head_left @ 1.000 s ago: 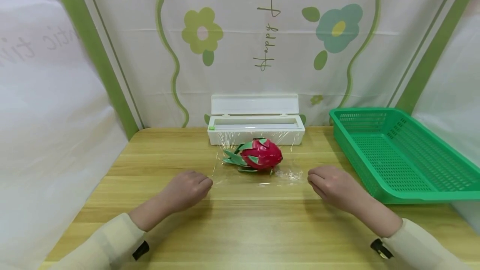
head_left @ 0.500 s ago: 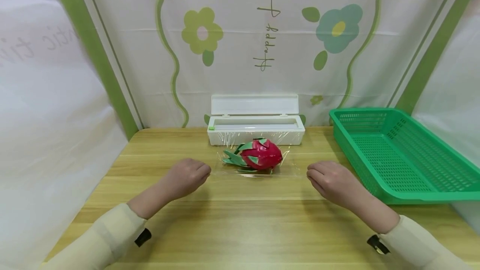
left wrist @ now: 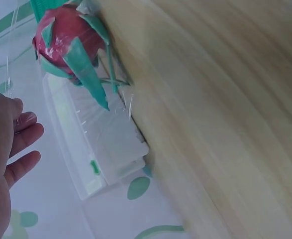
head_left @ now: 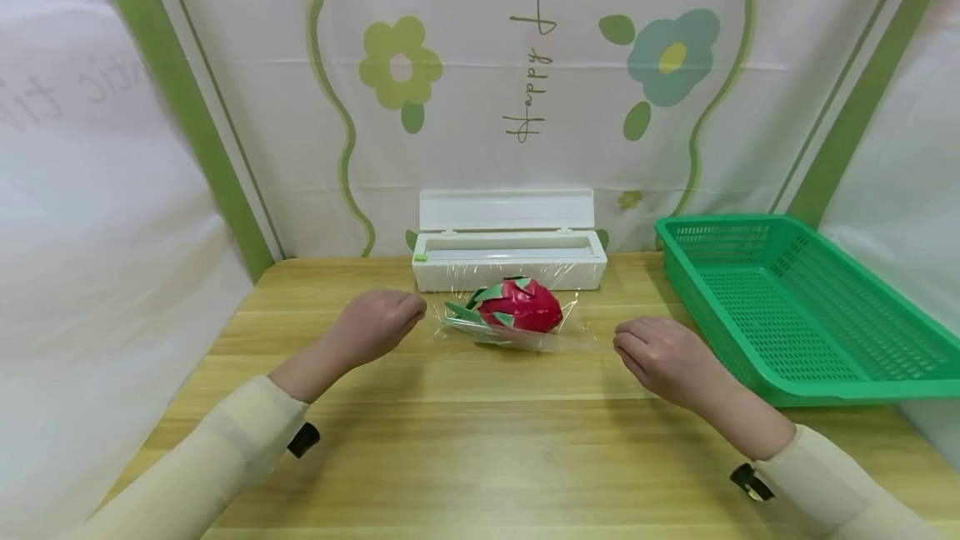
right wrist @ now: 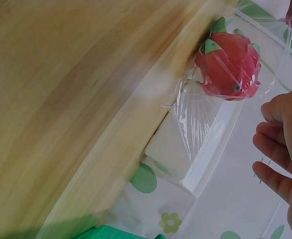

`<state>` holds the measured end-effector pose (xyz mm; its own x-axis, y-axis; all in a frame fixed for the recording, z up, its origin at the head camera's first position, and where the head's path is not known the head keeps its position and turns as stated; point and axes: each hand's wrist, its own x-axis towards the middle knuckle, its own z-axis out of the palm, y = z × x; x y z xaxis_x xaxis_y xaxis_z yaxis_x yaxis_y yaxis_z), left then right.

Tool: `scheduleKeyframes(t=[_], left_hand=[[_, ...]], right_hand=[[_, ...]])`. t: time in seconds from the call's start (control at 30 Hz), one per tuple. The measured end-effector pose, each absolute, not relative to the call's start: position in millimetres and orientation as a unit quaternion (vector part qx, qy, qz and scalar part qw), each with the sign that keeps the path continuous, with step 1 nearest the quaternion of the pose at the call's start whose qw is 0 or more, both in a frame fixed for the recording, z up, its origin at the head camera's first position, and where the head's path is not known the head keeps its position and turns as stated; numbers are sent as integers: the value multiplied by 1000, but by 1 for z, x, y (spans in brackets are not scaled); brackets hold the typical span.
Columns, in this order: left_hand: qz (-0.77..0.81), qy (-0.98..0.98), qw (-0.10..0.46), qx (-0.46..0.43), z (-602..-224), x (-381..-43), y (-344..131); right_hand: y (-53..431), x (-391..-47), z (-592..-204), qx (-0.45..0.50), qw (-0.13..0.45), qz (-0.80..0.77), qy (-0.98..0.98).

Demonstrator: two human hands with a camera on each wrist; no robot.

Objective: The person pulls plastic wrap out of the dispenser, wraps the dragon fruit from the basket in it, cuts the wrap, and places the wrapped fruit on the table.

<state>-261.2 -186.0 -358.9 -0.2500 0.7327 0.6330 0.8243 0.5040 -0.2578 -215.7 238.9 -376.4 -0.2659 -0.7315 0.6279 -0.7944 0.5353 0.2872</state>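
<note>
A dragon fruit, red with green scales, lies on the table under clear cling film. My left hand is left of the fruit and pinches one corner of the film between thumb and fingers; in the left wrist view a thin strand of film runs up from its fingertips. On the other side my right hand pinches the film's opposite corner. The film's near edge hangs between both hands, in front of the fruit. Its far part runs back to a white cling film box with its lid raised.
A green plastic basket with slotted walls stands at the right of the wooden table. Behind the box hangs a white curtain with printed flowers; similar cloth closes off both sides.
My left hand has risen and moved away from me, lifting its corner of the film. The right hand has shifted slightly the same way. The film's near edge has come closer to the fruit.
</note>
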Motion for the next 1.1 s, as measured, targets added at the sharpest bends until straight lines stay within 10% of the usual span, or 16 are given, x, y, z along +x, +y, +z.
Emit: scheduleKeyframes(t=[1.1], left_hand=[[-118, -873, 288, -376, -357, -318, -161]], right_hand=[[242, -235, -376, 457, 372, 47, -807]])
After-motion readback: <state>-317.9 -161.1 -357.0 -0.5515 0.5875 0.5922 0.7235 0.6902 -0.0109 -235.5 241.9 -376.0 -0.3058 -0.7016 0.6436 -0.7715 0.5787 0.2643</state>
